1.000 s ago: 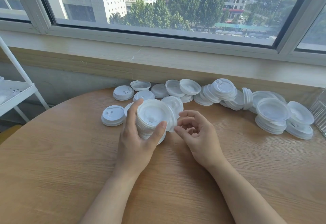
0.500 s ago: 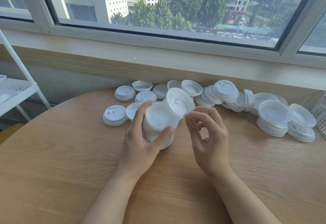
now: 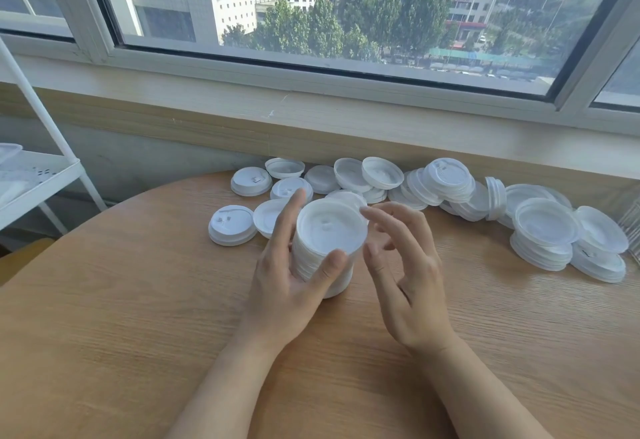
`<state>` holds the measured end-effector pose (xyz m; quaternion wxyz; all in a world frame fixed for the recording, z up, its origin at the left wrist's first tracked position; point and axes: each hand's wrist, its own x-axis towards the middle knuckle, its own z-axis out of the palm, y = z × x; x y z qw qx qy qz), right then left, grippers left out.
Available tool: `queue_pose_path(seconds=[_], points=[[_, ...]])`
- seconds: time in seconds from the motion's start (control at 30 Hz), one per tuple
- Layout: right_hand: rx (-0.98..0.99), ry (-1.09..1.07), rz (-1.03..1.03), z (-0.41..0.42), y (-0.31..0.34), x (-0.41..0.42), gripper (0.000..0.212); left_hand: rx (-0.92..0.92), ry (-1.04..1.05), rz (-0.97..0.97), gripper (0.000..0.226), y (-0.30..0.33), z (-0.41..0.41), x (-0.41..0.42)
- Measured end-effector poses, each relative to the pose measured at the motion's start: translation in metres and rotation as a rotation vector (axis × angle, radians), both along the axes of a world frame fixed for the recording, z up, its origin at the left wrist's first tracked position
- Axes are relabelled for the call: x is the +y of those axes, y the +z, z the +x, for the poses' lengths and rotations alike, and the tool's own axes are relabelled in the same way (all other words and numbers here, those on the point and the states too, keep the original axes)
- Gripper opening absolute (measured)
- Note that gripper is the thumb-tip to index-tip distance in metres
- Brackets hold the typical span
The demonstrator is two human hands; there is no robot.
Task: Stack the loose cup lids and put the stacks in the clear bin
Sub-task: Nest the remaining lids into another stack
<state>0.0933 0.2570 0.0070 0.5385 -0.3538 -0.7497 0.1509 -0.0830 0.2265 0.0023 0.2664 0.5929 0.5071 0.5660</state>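
My left hand [image 3: 289, 286] grips a tall stack of white cup lids [image 3: 329, 234] that stands tilted on the round wooden table [image 3: 121, 317], thumb on the near side and fingers on the far left side. My right hand [image 3: 405, 265] hovers just right of the stack with fingers spread and relaxed, holding nothing. Several loose white lids [image 3: 232, 224] and short stacks [image 3: 542, 238] lie scattered along the table's far edge. A sliver of the clear bin [image 3: 632, 227] shows at the right edge.
A window sill [image 3: 311, 116] runs behind the table. A white metal shelf unit [image 3: 31, 175] stands at the left. Bare table surface lies in front of my arms.
My right hand set the lid it was pinching onto the top of the stack and let go, fingers now spread. My left hand still holds the stack.
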Motion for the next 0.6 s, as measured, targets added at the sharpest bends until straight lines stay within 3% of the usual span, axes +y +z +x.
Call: queue_pose_path(seconds=[0.17, 0.6], points=[[-0.07, 0.044, -0.149, -0.001, -0.008, 0.006, 0.047, 0.005, 0.003, 0.007, 0.084, 0.0, 0.001, 0.001], [0.005, -0.018, -0.474, 0.002, -0.019, 0.023, 0.049, 0.056, 0.155, 0.013, 0.08, -0.005, 0.0, 0.003]])
